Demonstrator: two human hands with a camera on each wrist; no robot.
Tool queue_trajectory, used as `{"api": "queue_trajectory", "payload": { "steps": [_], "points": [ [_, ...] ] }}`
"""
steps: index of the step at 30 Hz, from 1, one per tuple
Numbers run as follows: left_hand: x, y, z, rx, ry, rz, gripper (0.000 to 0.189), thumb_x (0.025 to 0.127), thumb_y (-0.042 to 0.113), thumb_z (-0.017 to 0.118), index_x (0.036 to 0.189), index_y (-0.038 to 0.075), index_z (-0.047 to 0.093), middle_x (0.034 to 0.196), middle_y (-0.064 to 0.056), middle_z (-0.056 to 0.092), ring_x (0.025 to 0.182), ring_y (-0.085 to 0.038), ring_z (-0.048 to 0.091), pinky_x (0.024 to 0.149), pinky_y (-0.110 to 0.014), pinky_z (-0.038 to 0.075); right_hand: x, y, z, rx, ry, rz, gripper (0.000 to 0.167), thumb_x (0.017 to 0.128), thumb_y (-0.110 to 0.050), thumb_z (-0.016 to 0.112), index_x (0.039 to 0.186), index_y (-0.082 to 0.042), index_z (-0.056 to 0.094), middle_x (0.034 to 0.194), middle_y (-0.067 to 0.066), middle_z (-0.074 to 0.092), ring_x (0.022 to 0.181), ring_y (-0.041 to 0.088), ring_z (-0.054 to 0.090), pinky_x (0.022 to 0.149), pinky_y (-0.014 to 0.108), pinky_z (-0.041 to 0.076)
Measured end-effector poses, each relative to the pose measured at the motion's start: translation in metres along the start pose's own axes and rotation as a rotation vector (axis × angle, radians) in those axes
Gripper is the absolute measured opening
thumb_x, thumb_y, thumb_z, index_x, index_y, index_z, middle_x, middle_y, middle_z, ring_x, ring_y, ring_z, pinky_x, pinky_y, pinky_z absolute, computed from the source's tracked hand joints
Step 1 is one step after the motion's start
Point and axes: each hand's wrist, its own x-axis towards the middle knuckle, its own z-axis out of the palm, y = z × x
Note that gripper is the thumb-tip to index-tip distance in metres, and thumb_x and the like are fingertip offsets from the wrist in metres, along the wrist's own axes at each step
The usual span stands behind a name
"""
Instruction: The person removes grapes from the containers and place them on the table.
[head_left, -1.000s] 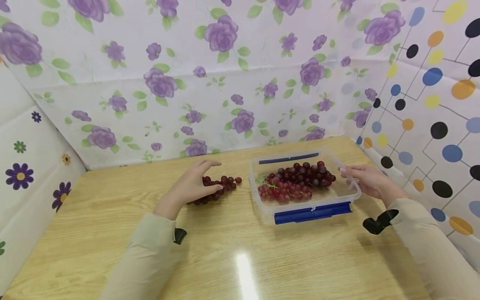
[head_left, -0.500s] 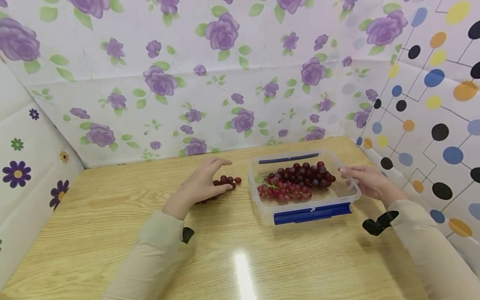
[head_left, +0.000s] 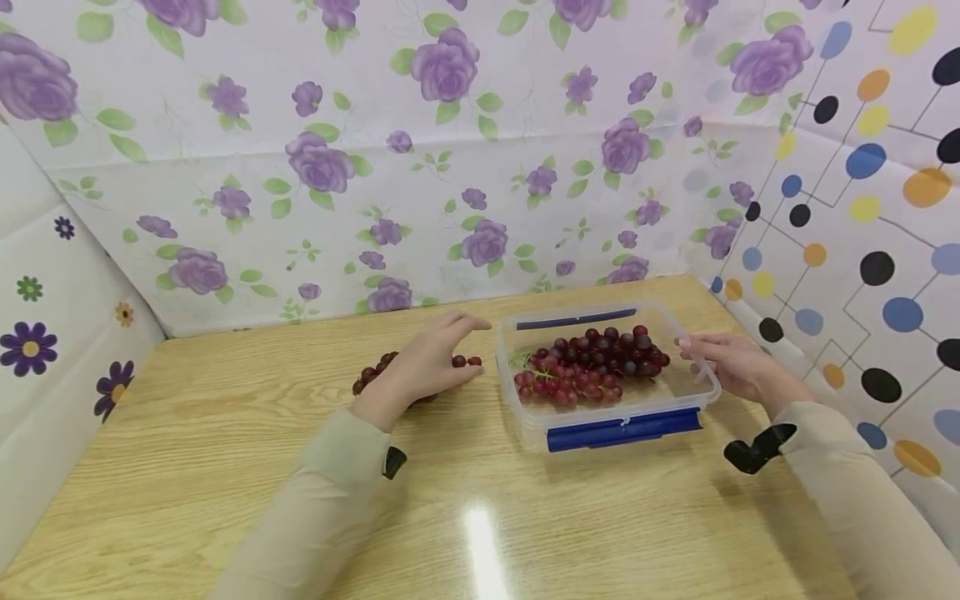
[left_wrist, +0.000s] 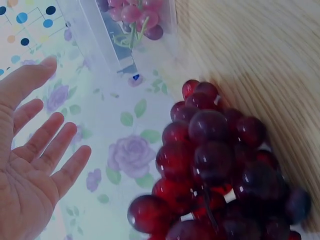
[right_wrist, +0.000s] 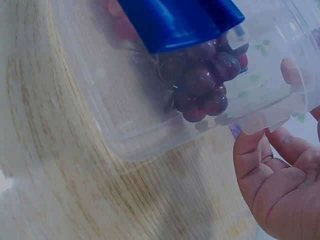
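Note:
Over a bunch of dark red grapes (head_left: pixel 371 372) on the table hangs my left hand (head_left: pixel 423 360), its thumb and fingers spread apart with nothing between them. In the left wrist view the palm and fingers (left_wrist: pixel 66 166) stand apart from the grapes (left_wrist: pixel 210 160). My right hand (head_left: pixel 738 367) holds the right side of a clear plastic food container (head_left: pixel 517 412), thumb and fingers pinching at its rim. Inside the container lie a dark bunch of grapes (head_left: pixel 615 354) and a pinkish bunch (head_left: pixel 562 383) with a green stem.
Blue latches (head_left: pixel 626 428) line the container's front and back sides; the front one hangs outward. The wooden table (head_left: pixel 225 450) is enclosed by a floral cloth (head_left: pixel 322 167) behind and a dotted cloth (head_left: pixel 877 267) on the right.
My left hand has moved right over the grapes toward the container, uncovering the bunch's left end. The grapes, the container and my right hand have stayed in place.

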Motion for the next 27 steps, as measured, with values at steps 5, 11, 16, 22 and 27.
{"api": "queue_trajectory", "payload": {
  "steps": [5,11,16,22,27],
  "points": [
    [0.008,0.004,0.007,-0.003,-0.014,0.022,0.053,0.086,0.018,0.071,0.135,0.011,0.050,0.133,-0.009,0.051,0.116,-0.026,0.054,0.094,-0.041,0.048,-0.002,0.000,0.000,0.004,0.003,0.004,0.075,0.100,-0.041,0.045,0.150,0.005,0.013,0.150,0.030,0.018,0.102,0.017,0.045,0.079,0.026,0.047],
    [0.018,0.010,0.015,-0.011,-0.020,0.060,0.053,0.085,0.018,0.072,0.133,0.011,0.051,0.131,-0.008,0.052,0.124,-0.026,0.049,0.100,-0.041,0.045,-0.002,0.000,0.000,0.004,0.005,0.012,0.075,0.100,-0.041,0.045,0.150,0.003,0.012,0.151,0.031,0.016,0.101,0.016,0.046,0.079,0.026,0.047],
    [0.025,0.016,0.021,-0.016,-0.044,0.080,0.051,0.085,0.015,0.072,0.132,0.010,0.052,0.131,-0.009,0.053,0.123,-0.026,0.050,0.100,-0.040,0.046,-0.001,0.001,0.001,0.013,0.018,0.011,0.074,0.100,-0.040,0.045,0.150,0.004,0.014,0.150,0.030,0.019,0.096,0.015,0.047,0.078,0.027,0.048],
    [0.032,0.018,0.028,-0.010,-0.076,0.091,0.051,0.086,0.016,0.071,0.133,0.010,0.051,0.128,-0.007,0.053,0.118,-0.025,0.052,0.097,-0.037,0.047,-0.001,0.001,0.001,0.024,0.021,0.009,0.073,0.100,-0.039,0.046,0.150,0.005,0.015,0.149,0.029,0.020,0.092,0.015,0.048,0.077,0.029,0.048],
    [0.038,0.023,0.033,-0.013,-0.104,0.068,0.053,0.085,0.017,0.072,0.133,0.011,0.051,0.131,-0.007,0.052,0.121,-0.024,0.050,0.098,-0.036,0.046,0.001,0.002,0.000,0.024,0.022,0.011,0.073,0.100,-0.040,0.045,0.150,0.003,0.015,0.150,0.029,0.019,0.092,0.013,0.049,0.077,0.029,0.049]
  ]
}}
